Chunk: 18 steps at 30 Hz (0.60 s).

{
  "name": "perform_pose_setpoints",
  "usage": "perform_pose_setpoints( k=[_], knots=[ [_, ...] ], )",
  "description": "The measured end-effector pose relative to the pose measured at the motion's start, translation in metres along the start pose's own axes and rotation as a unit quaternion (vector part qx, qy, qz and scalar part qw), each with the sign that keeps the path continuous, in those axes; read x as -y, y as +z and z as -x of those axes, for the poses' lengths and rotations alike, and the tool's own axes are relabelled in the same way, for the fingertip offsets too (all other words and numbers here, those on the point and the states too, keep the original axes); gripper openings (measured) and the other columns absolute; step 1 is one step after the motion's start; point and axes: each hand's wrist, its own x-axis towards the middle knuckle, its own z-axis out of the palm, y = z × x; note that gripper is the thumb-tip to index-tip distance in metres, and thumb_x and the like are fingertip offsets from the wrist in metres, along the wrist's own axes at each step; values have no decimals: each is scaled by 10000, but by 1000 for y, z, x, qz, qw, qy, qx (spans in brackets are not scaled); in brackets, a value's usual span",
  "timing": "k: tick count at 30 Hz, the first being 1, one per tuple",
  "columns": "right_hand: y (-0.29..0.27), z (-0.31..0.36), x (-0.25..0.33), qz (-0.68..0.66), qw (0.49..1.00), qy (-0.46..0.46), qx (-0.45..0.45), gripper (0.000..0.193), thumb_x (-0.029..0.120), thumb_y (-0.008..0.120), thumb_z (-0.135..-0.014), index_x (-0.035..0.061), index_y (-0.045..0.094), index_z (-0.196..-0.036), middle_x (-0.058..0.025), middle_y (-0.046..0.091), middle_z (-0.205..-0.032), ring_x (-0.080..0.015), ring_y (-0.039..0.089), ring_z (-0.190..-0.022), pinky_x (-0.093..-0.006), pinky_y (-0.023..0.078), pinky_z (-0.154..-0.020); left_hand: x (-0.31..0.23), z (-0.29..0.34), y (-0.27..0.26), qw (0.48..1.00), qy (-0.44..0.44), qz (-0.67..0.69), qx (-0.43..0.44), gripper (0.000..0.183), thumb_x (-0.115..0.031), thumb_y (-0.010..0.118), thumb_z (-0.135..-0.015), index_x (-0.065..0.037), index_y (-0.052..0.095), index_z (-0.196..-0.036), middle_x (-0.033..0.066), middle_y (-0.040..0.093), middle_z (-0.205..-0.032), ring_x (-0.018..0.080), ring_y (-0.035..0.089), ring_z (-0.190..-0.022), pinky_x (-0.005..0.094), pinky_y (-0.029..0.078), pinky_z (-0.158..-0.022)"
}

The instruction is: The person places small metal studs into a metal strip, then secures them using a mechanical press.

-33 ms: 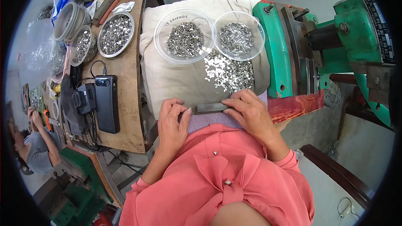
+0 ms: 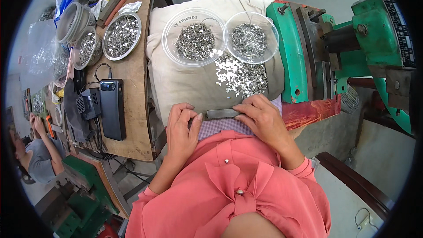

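A flat grey metal bar (image 2: 221, 113) lies crosswise at the near edge of the cloth, in front of my body. My right hand (image 2: 262, 117) grips its right end, thumb and fingers closed on it. My left hand (image 2: 181, 128) is beside the bar's left end, fingers bent and thumb tip close to the index fingertip; anything between them is too small to make out. Beyond the bar, small shiny metal pieces (image 2: 240, 76) lie in a loose heap. Behind them are a clear round tub (image 2: 169, 46) of short metal bits and another tub (image 2: 274, 39) of thin metal pins.
To the right stands a green machine (image 2: 294, 61) on a red wooden board (image 2: 313, 112). The wooden table (image 2: 134, 132) at left carries a black power bank (image 2: 113, 114) and a bowl (image 2: 105, 48) of metal pieces. Another person (image 2: 42, 156) sits at the far left.
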Motion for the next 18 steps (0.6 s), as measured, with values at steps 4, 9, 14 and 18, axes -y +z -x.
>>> perform_pose_setpoints(
  k=[4,9,14,18],
  knots=[
    [5,-1,2,-6,1000,-1,13,261,62,763,-752,34,701,-1005,-71,582,-929,-259,592,-906,-379,520,-773,-4,-2,0,1000,4,-27,13,156,-143,678,-880,2,622,-866,150,561,-1068,331,558,-968,415,448,-817],
    [8,-4,1,-2,1000,1,21,249,65,754,-757,30,700,-997,-69,582,-930,-254,589,-916,-373,521,-777,-7,-5,3,999,-4,-38,19,145,-135,694,-851,-7,627,-840,148,553,-1062,328,549,-984,420,431,-833],
    [7,-2,2,4,1000,1,29,257,60,749,-752,27,697,-1002,-71,586,-934,-258,589,-913,-372,518,-776,-14,-6,0,997,-16,-61,47,138,-111,694,-846,12,633,-846,165,556,-1086,329,552,-1012,407,430,-869],
    [8,3,2,-7,1000,8,24,264,67,754,-755,25,698,-1009,-75,586,-933,-263,588,-912,-379,516,-777,-15,-3,0,996,-13,-64,53,122,-101,701,-826,5,642,-830,169,554,-1110,331,555,-1008,414,426,-869]
  ],
)
